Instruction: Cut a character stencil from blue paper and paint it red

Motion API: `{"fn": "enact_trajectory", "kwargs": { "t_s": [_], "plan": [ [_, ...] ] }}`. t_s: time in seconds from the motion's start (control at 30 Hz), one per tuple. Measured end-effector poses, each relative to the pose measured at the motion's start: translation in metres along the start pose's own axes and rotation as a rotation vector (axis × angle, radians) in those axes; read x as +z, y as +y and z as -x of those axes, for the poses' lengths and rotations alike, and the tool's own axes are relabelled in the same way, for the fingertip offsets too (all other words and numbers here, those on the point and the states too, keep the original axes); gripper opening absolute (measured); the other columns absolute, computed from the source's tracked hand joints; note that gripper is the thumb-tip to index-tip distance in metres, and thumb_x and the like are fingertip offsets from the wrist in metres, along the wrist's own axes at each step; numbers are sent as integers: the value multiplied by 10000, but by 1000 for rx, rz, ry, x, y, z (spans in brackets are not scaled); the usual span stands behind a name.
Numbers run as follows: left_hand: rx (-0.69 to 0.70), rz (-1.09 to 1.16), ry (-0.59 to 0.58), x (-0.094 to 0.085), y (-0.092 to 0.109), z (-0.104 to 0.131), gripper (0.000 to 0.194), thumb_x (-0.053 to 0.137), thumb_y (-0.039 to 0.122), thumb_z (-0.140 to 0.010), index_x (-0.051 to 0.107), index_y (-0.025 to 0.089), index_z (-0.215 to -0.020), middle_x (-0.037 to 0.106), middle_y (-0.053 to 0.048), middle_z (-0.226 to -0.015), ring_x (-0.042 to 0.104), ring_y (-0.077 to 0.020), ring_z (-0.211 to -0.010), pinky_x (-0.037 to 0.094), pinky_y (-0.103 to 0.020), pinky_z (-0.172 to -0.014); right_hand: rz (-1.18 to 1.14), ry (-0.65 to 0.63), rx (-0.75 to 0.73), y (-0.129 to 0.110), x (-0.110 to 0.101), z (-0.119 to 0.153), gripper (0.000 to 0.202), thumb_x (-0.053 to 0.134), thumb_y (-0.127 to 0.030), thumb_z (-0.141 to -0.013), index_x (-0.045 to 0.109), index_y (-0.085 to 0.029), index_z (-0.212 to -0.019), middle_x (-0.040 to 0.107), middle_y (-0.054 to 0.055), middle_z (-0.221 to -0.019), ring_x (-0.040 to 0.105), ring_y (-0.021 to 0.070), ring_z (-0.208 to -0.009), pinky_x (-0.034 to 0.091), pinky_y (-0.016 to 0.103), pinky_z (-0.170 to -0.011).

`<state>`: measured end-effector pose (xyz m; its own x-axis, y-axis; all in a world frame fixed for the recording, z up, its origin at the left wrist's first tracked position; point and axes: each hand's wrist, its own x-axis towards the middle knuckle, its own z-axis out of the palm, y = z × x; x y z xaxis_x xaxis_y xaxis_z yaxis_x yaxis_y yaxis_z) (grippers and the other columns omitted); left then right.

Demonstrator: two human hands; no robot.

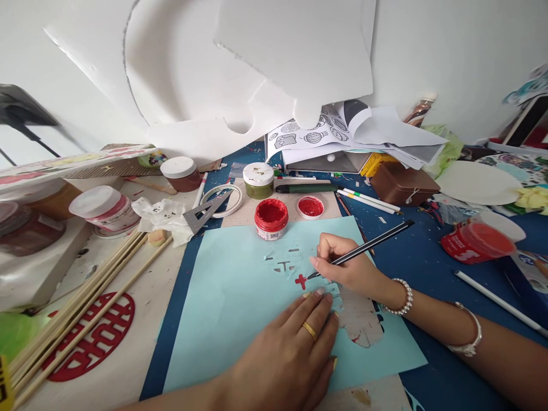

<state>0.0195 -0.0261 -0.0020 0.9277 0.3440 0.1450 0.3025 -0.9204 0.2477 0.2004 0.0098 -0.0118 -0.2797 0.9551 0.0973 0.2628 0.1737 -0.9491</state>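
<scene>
A sheet of light blue paper (222, 297) lies before me with several small cut-out openings and a larger one at its right. My left hand (291, 342) is spread flat on the sheet, just below a small red cross-shaped patch (301, 281). In my right hand (351, 265) is a slim black pencil (372, 245) with a pale stripe, held in a writing grip. Its tip is beside the right edge of the red patch. Beyond the sheet's top edge stand an open jar of red paint (271, 220) and its red-smeared lid (310, 207).
A green paint jar (258, 181), tape roll (233, 200) and grey set square (209, 212) sit behind. Wooden sticks (85, 302) cross a red round cut-out (109, 337) on the left. At right are a red paint tub (475, 242), brown box (405, 184) and white stick (500, 299).
</scene>
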Motion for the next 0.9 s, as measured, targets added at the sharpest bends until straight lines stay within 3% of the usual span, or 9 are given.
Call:
{"fn": "enact_trajectory", "kwargs": {
  "t_s": [0.33,0.53,0.73,0.9],
  "plan": [
    [-13,7,19,-1,1,1,351,350,254,-903,463,95,-1195,418,-122,-1289,357,-242,-1200,352,-358,-974,86,27,-19,-1,2,1,244,496,-138,-737,310,-191,-589,341,-60,-556,308,70,-497,287,205,-458],
    [-2,1,2,0,0,0,360,336,252,-904,459,87,-1199,413,-131,-1291,357,-244,-1200,350,-356,-973,72,-36,6,-2,1,1,234,526,-216,-758,344,-189,-613,362,-61,-552,323,67,-478,283,202,-441],
    [5,-20,-26,3,0,1,375,301,248,-912,435,90,-1225,384,-134,-1311,340,-249,-1209,341,-366,-974,91,2,-25,-2,1,2,249,498,-149,-757,309,-193,-602,342,-60,-568,309,72,-502,287,207,-467],
    [5,-24,-28,2,0,1,379,292,261,-917,437,91,-1223,387,-135,-1309,342,-251,-1208,344,-365,-972,79,-48,5,-2,1,1,239,532,-214,-754,337,-194,-616,358,-64,-555,319,71,-479,274,206,-441]
  ]
}}
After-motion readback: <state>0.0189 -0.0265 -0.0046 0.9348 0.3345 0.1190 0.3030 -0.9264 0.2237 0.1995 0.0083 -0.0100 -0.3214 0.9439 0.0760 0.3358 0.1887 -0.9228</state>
